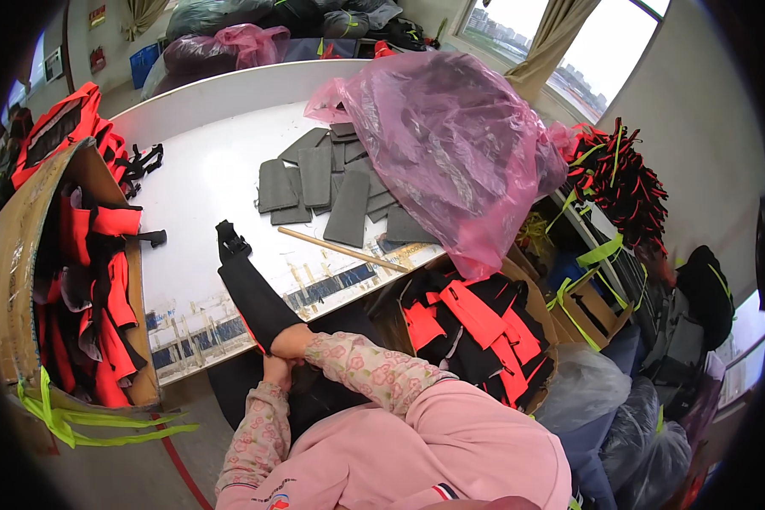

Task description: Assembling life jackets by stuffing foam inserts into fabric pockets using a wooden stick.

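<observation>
A long black fabric sleeve [259,297] with a red edge lies across the front edge of the white table. At its far end is a black plastic buckle [232,241]. My right hand [292,342] reaches into or behind the sleeve's near end, its fingers hidden by the cloth. Just below, my left hand [277,371] is closed at that same end, partly covered by the right wrist. Flat grey foam pads [347,208] lie in a loose pile farther back. Between them and the sleeve rests a thin wooden stick [342,248].
A large pink plastic bag [459,140] covers the table's right side. At left stands a cardboard box [13,280] of red and black fabric pieces; another box [546,316] of them is at right. Clear bags [591,387] lie beyond it. The table [191,161] has a raised back rim.
</observation>
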